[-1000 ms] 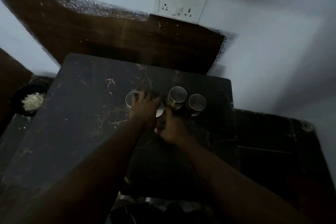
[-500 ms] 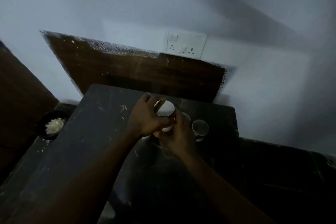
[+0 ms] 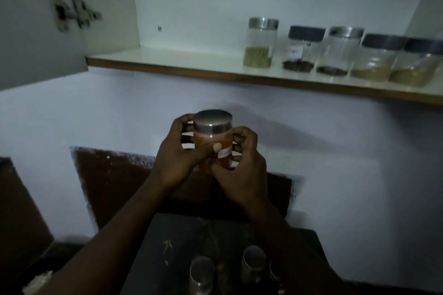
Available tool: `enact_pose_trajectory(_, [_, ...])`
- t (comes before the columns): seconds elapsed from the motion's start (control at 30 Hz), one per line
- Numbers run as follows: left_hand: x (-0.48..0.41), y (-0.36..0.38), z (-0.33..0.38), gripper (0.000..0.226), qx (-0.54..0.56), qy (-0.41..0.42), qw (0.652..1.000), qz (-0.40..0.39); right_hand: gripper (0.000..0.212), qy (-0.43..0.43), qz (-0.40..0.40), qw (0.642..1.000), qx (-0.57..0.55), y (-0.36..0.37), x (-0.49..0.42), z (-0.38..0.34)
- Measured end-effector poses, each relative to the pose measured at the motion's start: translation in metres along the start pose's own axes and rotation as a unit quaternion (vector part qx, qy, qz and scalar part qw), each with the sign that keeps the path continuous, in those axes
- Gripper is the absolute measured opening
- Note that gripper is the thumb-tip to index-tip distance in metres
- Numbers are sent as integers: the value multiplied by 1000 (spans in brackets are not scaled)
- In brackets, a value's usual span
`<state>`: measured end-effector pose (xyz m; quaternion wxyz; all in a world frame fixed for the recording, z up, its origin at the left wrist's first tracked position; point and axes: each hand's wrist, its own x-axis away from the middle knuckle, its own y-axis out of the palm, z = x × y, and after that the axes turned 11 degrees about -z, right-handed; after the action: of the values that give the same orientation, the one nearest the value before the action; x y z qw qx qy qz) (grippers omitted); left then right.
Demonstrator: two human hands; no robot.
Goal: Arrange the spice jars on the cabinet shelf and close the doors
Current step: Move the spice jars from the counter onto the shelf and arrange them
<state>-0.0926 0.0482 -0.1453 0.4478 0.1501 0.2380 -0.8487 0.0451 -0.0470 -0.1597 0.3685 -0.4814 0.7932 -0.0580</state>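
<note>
Orange powder fills the jar (image 3: 212, 143) that both hands hold up in the air, below the shelf (image 3: 167, 68) and well apart from it. The left hand (image 3: 176, 158) wraps around the jar's left side and the right hand (image 3: 242, 163) wraps around its right side, so both hands are closed on it. The jar stands upright with its shiny metal lid (image 3: 212, 121) on top and a small white label (image 3: 225, 152) facing us. Five jars (image 3: 340, 52) already stand in a row on the right part of the shelf, and the left part is bare. I think a good next move is to lift the jar higher than the shelf's brown edge, keep it straight up, and set it down softly just beside the jar with green stuff (image 3: 260, 43). It should not bump that one. At least two more jars (image 3: 254, 260) wait on the dark counter (image 3: 172, 235) below. The cabinet door (image 3: 36, 31) on the left is open, so closing comes later
</note>
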Motion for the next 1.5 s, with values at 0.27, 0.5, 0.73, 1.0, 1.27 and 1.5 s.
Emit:
enact_pose_trajectory(0.27, [-116,-46,93,67,-32,92,992,78,73,-49,88,995,8,-35,-132,-90])
enact_pose_trajectory(0.5, [-185,-50,114,74,-49,92,991,80,61,-53,113,992,36,-55,-204,-92])
enact_pose_trajectory(0.73, [-241,-49,91,74,-121,46,989,69,45,11,61,990,126,-59,-246,-75])
enact_pose_trajectory(1.0, [-257,-43,64,81,-144,-6,989,32,53,23,98,968,232,-45,-253,-50])
enact_pose_trajectory(1.27, [-249,-38,73,80,-223,-22,974,27,69,35,150,965,213,-46,-248,-55])
enact_pose_trajectory(1.5, [-171,-14,72,50,-262,156,941,147,31,-108,142,976,125,-37,-184,-60])
